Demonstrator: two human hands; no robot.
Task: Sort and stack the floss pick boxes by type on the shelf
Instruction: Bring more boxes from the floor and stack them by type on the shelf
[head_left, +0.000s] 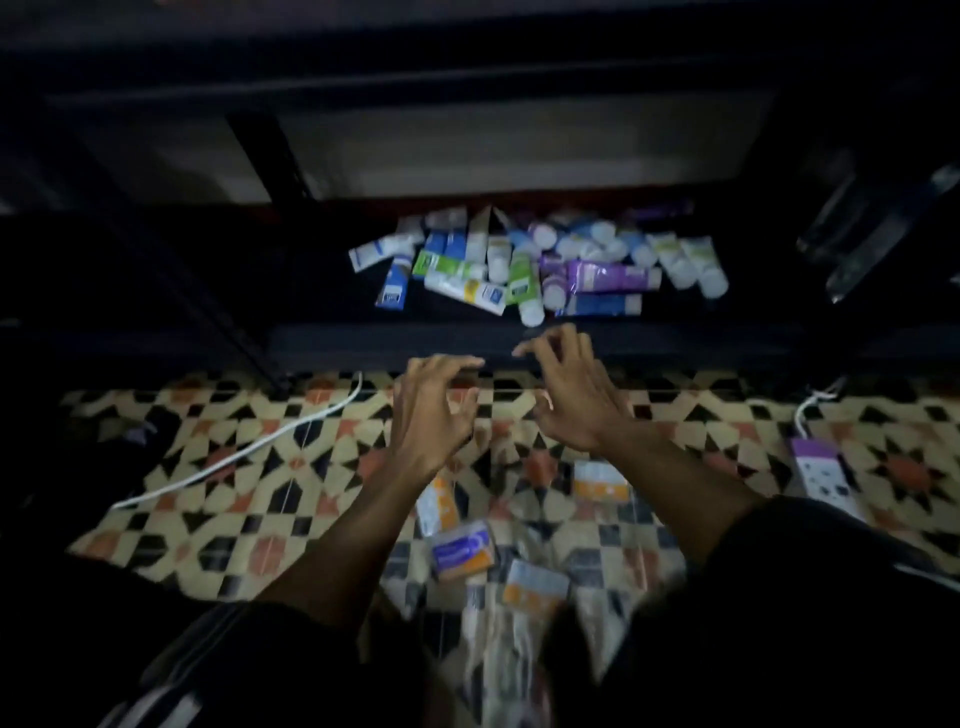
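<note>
Both hands are hovering side by side with nothing in them. The left hand (431, 410) and the right hand (574, 397) are spreading their fingers in loose curves, palms down, touching nothing. They are reaching out over the dark front lip of the low shelf (675, 338), probably to make room there. At 12 o'clock the shelf board is carrying a jumbled pile of tubes (540, 265) rather than anything stacked. The tubes are looking soft and glossy, with flat crimped tails and round white caps, in blue, green, purple and white, lying across one another.

At 6 o'clock from the hands, under the forearms, the floss pick boxes (462, 551) are lying scattered on the floor (249, 519). At least four small flat rectangular packs are showing, white and orange with a purplish band. They are blurred, so the print cannot be read. Each is pointing a different way, none stacked and none on the shelf, so the sorting is looking barely begun.

The floor is showing hard tile patterned with cream, black and terracotta stars. At 9 o'clock a white cable (249, 447) is snaking across it. At 4 o'clock, well apart, a purple-and-white box (818, 467) is lying flat, and its type cannot be told.
</note>
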